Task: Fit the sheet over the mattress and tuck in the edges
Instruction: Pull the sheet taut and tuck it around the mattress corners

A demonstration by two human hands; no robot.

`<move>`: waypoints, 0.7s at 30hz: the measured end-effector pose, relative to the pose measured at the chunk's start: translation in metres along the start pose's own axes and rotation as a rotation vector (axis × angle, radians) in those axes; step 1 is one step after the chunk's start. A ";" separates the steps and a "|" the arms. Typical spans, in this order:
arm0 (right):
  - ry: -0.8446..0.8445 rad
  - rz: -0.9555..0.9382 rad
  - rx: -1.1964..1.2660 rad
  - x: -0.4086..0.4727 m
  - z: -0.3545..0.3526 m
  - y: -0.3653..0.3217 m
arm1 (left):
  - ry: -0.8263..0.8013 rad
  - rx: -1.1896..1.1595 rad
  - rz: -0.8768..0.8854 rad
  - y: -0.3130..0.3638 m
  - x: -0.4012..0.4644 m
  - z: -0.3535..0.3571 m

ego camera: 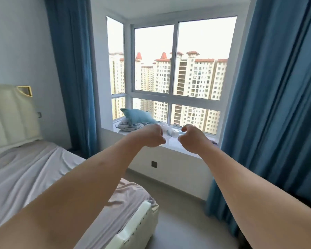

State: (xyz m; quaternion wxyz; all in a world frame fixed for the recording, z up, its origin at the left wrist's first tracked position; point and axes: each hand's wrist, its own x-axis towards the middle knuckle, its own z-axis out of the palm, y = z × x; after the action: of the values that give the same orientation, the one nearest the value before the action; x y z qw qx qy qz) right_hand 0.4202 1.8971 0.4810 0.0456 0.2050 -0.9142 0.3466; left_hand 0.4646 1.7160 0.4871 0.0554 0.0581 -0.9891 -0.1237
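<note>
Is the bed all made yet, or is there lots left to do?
Partly. A grey sheet already covers the mattress, but it lies wrinkled and looks loose at the foot corner. Nothing is in hand: the left hand and right hand are raised, fingers curled, holding nothing. Smoothing and tucking seem left.

Fingertips of both curled hands (left hand (153,136), right hand (191,138)) turned away, any hold untellable.

Bright, flat daylight pours in through the window (176,69), its sky blown out to white. Soft shadows crease the sheet (25,169) beside it. Curtains (269,87) bow at the edges (wide-angle distortion); overall slightly soft.
</note>
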 end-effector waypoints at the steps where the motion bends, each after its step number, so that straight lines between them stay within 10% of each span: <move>1: -0.018 -0.026 0.007 0.040 0.012 0.008 | 0.004 0.006 -0.049 -0.012 0.029 0.003; 21: -0.326 -0.296 0.182 0.623 0.190 0.097 | 0.045 -0.006 -0.447 -0.173 0.537 0.048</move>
State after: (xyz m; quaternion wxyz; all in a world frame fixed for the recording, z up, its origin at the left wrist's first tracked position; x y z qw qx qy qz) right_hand -0.1761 1.6247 0.4186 -0.0707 0.3933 -0.8345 0.3793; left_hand -0.0539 1.4922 0.4484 0.0487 0.2782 -0.9498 -0.1343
